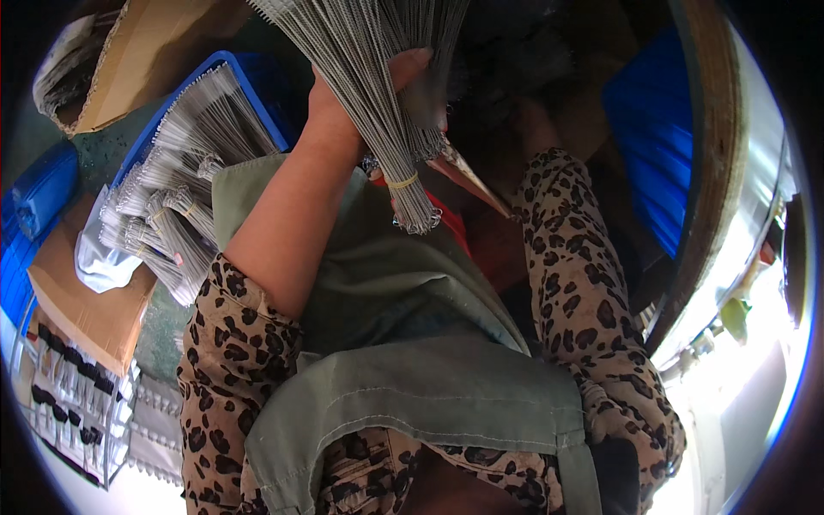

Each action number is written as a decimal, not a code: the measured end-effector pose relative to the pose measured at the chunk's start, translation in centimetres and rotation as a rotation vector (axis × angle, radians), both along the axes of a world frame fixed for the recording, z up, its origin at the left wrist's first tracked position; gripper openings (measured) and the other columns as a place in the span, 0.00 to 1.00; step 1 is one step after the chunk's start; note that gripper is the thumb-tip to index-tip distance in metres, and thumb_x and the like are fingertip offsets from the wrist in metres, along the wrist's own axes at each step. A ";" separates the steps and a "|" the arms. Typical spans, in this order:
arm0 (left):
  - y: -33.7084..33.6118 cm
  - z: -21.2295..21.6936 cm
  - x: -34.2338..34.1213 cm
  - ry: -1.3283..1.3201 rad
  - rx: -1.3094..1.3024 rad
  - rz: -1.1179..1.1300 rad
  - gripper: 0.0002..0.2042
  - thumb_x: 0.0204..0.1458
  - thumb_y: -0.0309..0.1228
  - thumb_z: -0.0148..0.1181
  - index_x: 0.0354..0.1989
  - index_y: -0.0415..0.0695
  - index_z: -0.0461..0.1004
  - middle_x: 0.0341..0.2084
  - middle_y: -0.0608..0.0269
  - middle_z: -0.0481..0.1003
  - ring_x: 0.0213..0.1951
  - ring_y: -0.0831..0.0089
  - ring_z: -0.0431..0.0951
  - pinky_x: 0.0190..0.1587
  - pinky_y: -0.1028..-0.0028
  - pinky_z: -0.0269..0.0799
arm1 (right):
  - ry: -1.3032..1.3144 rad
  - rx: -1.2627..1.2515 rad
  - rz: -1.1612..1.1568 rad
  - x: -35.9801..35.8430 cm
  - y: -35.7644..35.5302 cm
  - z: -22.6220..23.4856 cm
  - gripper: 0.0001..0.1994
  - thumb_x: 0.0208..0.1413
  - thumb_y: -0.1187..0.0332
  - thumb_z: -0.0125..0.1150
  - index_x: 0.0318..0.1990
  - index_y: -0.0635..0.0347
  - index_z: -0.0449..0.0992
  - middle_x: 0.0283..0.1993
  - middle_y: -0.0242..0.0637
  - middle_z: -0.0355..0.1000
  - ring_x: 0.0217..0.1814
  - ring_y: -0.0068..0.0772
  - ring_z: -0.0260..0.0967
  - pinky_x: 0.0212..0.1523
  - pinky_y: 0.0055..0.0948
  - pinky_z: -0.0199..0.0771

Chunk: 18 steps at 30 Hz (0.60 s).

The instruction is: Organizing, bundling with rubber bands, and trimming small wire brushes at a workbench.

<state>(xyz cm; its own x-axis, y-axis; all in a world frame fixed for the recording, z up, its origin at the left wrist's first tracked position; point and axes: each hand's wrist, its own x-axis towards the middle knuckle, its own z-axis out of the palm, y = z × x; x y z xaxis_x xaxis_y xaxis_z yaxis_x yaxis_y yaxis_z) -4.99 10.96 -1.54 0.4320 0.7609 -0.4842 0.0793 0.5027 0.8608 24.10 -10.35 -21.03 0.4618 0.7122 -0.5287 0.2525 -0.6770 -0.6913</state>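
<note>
My left hand (343,112) is closed around a thick bundle of thin twisted-wire rods (365,94) at the top centre. Small loops form the rods' near ends, and a yellowish band (402,182) ties one part of the bundle close to them. The rods fan out toward the upper edge of the view. My right hand (534,124) reaches forward into deep shadow right of the bundle. Its fingers are lost in the dark, so what it touches does not show. Some orange-red material (455,227) shows below the bundle, beside my green apron (386,309).
A blue bin (257,99) at left holds several banded bundles of similar wire rods (184,206). Cardboard (163,51) stands behind it, with a brown carton (90,292) nearer. A wood-edged table (717,146) and blue plastic (657,137) flank my right arm. A wire rack (77,412) stands lower left.
</note>
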 end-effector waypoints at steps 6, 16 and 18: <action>0.3 0.1 1.0 0.013 -0.138 -0.019 0.31 0.38 0.39 0.71 0.48 0.32 0.68 0.40 0.49 0.75 0.39 0.64 0.78 0.43 0.71 0.76 | 0.632 0.165 -0.692 4.0 0.8 3.3 0.22 0.59 0.62 0.52 0.58 0.61 0.62 0.46 0.42 0.69 0.45 0.36 0.69 0.44 0.37 0.71; 0.7 -2.0 -0.8 -0.035 -0.033 0.045 0.18 0.48 0.33 0.63 0.45 0.36 0.69 0.32 0.54 0.75 0.30 0.63 0.77 0.31 0.67 0.77 | 1.038 0.350 -0.426 -9.8 7.1 24.9 0.21 0.63 0.64 0.47 0.62 0.55 0.56 0.34 0.34 0.64 0.35 0.27 0.63 0.39 0.33 0.71; 0.9 -2.5 -0.5 -0.052 -0.050 0.019 0.18 0.49 0.33 0.62 0.44 0.36 0.69 0.31 0.53 0.75 0.28 0.61 0.77 0.29 0.65 0.77 | 1.161 0.430 -0.326 -11.1 7.1 26.5 0.22 0.62 0.65 0.47 0.63 0.54 0.56 0.37 0.34 0.65 0.38 0.26 0.64 0.43 0.36 0.71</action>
<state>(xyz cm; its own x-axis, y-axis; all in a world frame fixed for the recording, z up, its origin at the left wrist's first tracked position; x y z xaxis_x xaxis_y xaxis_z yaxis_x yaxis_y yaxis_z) -5.51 11.87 -4.07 0.4431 0.7448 -0.4989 0.0250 0.5461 0.8374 12.97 -3.22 5.48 0.0707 0.8670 -0.4932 -0.7780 -0.2615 -0.5712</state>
